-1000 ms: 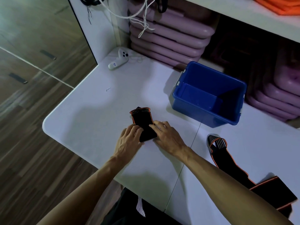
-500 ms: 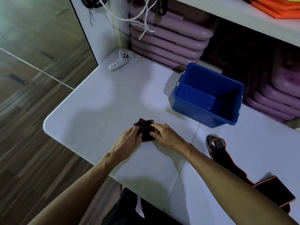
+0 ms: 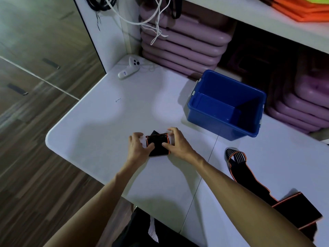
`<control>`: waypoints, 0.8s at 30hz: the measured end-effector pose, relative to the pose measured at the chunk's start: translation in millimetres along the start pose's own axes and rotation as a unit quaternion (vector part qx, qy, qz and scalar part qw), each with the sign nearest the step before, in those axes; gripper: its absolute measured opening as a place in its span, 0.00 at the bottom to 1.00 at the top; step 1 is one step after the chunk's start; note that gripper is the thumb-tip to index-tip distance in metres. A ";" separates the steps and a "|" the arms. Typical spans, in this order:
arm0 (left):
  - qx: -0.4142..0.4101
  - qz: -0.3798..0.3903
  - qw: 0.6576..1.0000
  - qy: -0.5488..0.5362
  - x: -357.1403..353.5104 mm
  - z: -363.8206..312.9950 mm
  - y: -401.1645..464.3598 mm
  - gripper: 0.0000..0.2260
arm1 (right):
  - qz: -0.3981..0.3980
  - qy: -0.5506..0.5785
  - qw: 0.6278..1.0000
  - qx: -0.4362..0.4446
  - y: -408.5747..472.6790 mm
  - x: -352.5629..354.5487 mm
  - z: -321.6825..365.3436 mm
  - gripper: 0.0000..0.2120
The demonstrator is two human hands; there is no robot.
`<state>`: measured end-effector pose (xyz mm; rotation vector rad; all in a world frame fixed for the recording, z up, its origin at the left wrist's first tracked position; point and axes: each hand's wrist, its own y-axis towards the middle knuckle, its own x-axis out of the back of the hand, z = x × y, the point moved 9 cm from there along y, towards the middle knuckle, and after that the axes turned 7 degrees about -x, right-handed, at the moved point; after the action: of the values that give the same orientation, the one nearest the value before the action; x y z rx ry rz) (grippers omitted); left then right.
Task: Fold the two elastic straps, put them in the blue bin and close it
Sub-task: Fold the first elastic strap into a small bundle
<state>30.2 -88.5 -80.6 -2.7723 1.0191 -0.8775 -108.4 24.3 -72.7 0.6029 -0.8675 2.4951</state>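
Both hands hold the folded black elastic strap with orange edging (image 3: pixel 157 146) on the white counter (image 3: pixel 99 132): left hand (image 3: pixel 138 148) and right hand (image 3: pixel 175 144) fingers curl round its sides, thumbs pressing on top. Beyond the right fingers stands the open blue plastic bin (image 3: pixel 210 122).

White table (image 3: pixel 92 139) with rounded corner, seam down the middle. Wood-plank floor (image 3: pixel 35 166) at left, pale strip across it. White upright panel (image 3: pixel 106 41) behind table's far corner; black and white cords (image 3: pixel 142 20) hanging against it. White shelf (image 3: pixel 267 20) overhead, orange mats (image 3: pixel 302 8) on top. Stacked mauve step platforms (image 3: pixel 181 43) beneath, more at right. White handheld controller (image 3: pixel 129 70) near far corner. Two soft light patches on tabletop.
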 end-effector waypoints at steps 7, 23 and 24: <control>-0.023 0.157 0.987 -0.010 -10.3 -9.0 8.9 0.21 | 0.039 -0.010 0.999 0.015 -1.9 -5.5 8.8 0.28; -0.224 0.220 0.948 -0.050 -30.7 -98.2 -9.0 0.18 | -0.020 0.016 0.998 0.053 -47.5 56.1 -6.4 0.31; -0.243 0.223 0.943 -0.054 -31.6 -112.3 -6.9 0.18 | -0.032 0.015 0.998 0.055 -50.2 69.2 -1.5 0.28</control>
<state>-45.1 -48.8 -0.6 -2.6922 1.9582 -0.4479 -139.0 78.4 -13.9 0.6181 -0.6924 2.5002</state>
